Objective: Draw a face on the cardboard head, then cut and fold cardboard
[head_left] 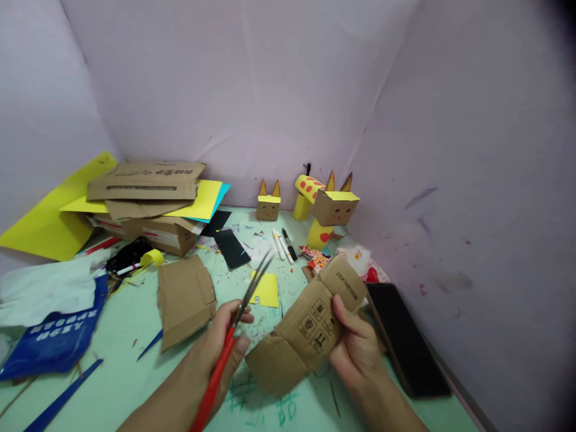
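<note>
My left hand [229, 339] is closed around red-handled scissors [224, 360], whose metal blades point up and away, slightly parted. In my right hand [357, 342] is a cut piece of brown cardboard [310, 324], thumb on top, printed with box symbols and a size marking. It is tilted over the table, with its near flap bent at a crease. The blades are apart from this cardboard. Left of the scissors lies another brown cardboard piece [186, 300]. Beyond the blades is a yellow paper square [265, 290] with a small notch in its edge.
At the back stand a small cardboard head [268, 209] with ears and a spotted yellow cardboard animal [335, 209]. Markers [283, 246] and black paper [231, 248] lie mid-table. Cardboard and coloured sheets [146, 183] are piled left, a blue packet [58, 336] nearer. A phone [409, 342] lies right.
</note>
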A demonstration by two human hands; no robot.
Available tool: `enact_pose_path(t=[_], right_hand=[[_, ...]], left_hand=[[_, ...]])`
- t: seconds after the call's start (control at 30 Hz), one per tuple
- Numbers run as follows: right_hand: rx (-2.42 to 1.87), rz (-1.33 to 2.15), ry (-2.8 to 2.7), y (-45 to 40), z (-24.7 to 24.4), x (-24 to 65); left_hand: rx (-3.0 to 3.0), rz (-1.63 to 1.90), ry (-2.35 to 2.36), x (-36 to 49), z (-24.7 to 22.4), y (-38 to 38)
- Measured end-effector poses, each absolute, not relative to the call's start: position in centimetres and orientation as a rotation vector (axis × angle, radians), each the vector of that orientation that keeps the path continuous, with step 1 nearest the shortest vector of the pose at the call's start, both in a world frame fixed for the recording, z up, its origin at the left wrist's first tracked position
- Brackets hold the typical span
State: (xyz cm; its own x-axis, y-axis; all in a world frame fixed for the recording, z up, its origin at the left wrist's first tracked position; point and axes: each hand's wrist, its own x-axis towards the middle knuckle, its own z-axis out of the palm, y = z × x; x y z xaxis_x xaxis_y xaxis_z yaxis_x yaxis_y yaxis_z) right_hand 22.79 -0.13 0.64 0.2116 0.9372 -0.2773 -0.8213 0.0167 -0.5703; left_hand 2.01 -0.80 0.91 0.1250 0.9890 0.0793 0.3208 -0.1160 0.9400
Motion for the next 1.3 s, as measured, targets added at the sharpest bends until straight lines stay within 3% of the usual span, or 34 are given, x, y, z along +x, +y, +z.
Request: enact_pose_path(t=[0.27, 0.5, 0.7, 0.87, 1.07, 1.2, 1.3], right_hand=[[-0.767, 1.379, -0.223, -0.3, 0.5, 22.1], [-0.722, 1.360, -0.421, -0.5, 1.4, 22.3], [-0.716, 0.851, -0.877, -0.7, 1.5, 24.1], [-0.690, 0.941, -1.681, -1.9, 1.2, 23.4], [-0.887, 1.072, -2.122, -4.7, 0.3, 24.1], [-1.048, 0.940, -2.173, -6.4, -0.8, 26.2], [-1.155, 0.817, -2.131, -7.7, -1.5, 27.3]], left_hand=[[1.185, 0.908, 1.045, 1.8, 1.1, -1.3], [1.164, 1.131, 1.198, 2.5, -0.4, -0.4], [1.851, 1.001, 1.731, 0.6, 2.2, 1.0], [2.224, 0.646, 1.957, -0.4, 0.8, 3.0], [2.332, 0.588, 1.920, -1.7, -1.2, 4.4], [2.404, 0.720, 1.839, -1.8, -0.3, 3.5], [2.422, 0.799, 1.502, -1.0, 0.8, 1.2]])
